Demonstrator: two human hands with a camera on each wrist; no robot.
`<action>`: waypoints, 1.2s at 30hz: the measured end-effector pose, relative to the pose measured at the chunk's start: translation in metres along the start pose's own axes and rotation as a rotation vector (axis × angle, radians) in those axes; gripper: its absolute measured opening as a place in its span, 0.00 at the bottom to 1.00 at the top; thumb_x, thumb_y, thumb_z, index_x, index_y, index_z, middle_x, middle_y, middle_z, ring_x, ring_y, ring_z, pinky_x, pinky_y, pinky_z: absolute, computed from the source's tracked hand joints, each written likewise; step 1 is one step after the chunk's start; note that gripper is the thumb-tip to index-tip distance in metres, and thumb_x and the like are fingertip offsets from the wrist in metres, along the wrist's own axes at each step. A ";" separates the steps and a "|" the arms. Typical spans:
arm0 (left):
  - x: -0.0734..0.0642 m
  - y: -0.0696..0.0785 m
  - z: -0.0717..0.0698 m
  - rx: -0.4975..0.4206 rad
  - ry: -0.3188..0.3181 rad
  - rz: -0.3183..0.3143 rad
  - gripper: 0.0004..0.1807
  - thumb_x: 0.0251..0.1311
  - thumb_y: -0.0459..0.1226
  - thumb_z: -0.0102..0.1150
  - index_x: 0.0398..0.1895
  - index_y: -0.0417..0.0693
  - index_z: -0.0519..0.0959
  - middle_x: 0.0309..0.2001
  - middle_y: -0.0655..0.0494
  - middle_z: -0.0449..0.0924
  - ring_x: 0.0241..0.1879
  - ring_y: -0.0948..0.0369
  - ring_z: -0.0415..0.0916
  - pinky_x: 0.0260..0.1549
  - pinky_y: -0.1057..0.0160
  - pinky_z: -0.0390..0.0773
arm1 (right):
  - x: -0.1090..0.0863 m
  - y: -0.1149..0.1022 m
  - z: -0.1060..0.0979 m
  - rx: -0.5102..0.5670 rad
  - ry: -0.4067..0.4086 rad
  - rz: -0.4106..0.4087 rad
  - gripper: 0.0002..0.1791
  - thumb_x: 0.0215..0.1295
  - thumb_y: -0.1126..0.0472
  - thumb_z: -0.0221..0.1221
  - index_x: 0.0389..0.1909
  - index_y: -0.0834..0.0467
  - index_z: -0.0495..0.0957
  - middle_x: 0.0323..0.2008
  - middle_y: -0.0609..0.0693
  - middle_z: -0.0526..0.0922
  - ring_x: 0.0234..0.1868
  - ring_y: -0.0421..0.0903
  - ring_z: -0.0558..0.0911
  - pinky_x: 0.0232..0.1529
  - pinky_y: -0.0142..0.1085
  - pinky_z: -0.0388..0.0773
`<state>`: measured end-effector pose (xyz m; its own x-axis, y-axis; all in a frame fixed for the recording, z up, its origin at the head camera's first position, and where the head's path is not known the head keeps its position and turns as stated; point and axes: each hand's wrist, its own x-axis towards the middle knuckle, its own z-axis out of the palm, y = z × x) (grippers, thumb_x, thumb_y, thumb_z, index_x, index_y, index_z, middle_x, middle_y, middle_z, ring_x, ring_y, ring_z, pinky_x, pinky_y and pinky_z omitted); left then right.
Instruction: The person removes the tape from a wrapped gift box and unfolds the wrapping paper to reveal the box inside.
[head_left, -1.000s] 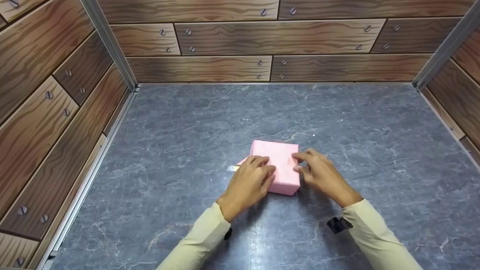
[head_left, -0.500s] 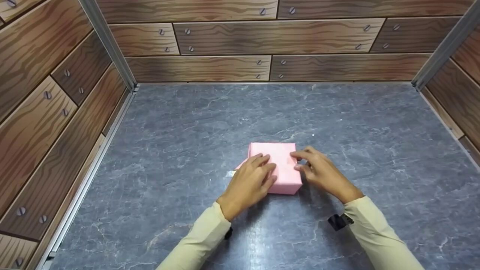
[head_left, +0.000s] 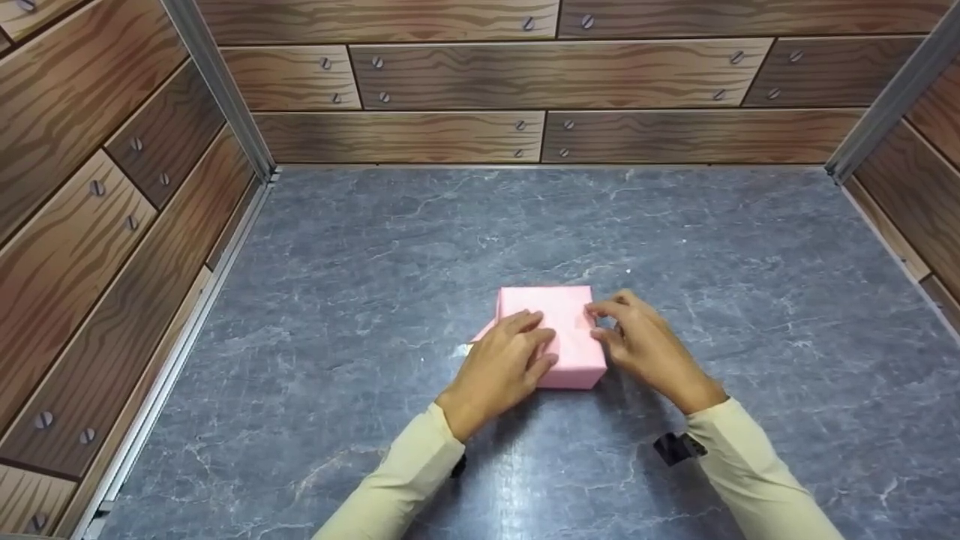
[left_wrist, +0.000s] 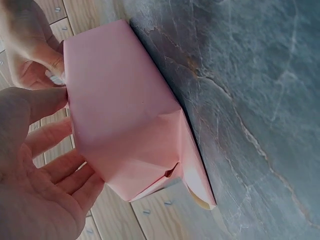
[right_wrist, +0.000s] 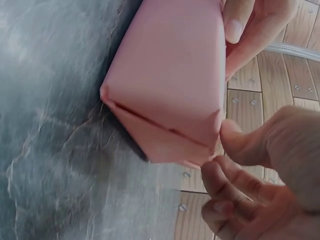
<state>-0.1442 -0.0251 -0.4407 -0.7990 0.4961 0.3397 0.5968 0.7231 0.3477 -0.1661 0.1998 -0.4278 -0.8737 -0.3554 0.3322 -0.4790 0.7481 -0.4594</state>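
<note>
A box wrapped in pink paper [head_left: 566, 349] sits on the grey marbled tabletop between both hands. My left hand [head_left: 499, 367] rests across its top, fingers loosely bent, with the fingertips along the upper edge in the left wrist view. At the right end, my right hand [head_left: 645, 345] has its thumb and index finger on the box's edge, around what looks like a small strip of clear tape [left_wrist: 54, 77]. Folded paper [right_wrist: 160, 137] closes that end, with a slit along the fold. From the left end a loose paper flap [left_wrist: 197, 180] sticks out, low against the table.
Wood-patterned panels [head_left: 450, 75] wall the back and both sides, joined by metal corner posts [head_left: 217, 82]. A tiny white speck [head_left: 628, 271] lies behind the box on the tabletop [head_left: 360, 247]. A dark device [head_left: 679, 448] is strapped at the right wrist.
The box has turned slightly counterclockwise, its far edge now level in the head view. Less of the flap shows at its left. Both hands stay at nearly the same spots.
</note>
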 end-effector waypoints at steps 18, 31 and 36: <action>0.000 0.001 0.001 0.010 -0.001 -0.006 0.17 0.68 0.43 0.64 0.54 0.45 0.85 0.62 0.45 0.79 0.66 0.51 0.72 0.66 0.56 0.71 | 0.007 -0.019 0.018 -0.156 0.094 0.075 0.06 0.60 0.65 0.68 0.29 0.64 0.83 0.28 0.54 0.78 0.26 0.52 0.78 0.28 0.49 0.79; -0.001 0.001 0.002 0.006 0.009 -0.010 0.16 0.67 0.43 0.64 0.54 0.45 0.85 0.62 0.45 0.79 0.67 0.51 0.72 0.66 0.56 0.72 | 0.005 -0.014 0.013 -0.157 0.106 0.069 0.03 0.58 0.68 0.64 0.26 0.62 0.80 0.29 0.56 0.81 0.29 0.56 0.82 0.30 0.52 0.80; -0.002 0.001 0.001 -0.004 0.007 -0.013 0.16 0.68 0.43 0.63 0.54 0.45 0.85 0.63 0.45 0.78 0.67 0.51 0.72 0.66 0.56 0.71 | 0.003 -0.011 0.006 -0.148 0.109 0.097 0.03 0.58 0.68 0.63 0.26 0.61 0.80 0.29 0.56 0.81 0.29 0.55 0.81 0.30 0.53 0.78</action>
<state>-0.1425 -0.0250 -0.4422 -0.8061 0.4833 0.3415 0.5867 0.7277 0.3553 -0.1642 0.1875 -0.4269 -0.8968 -0.2209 0.3832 -0.3682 0.8530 -0.3699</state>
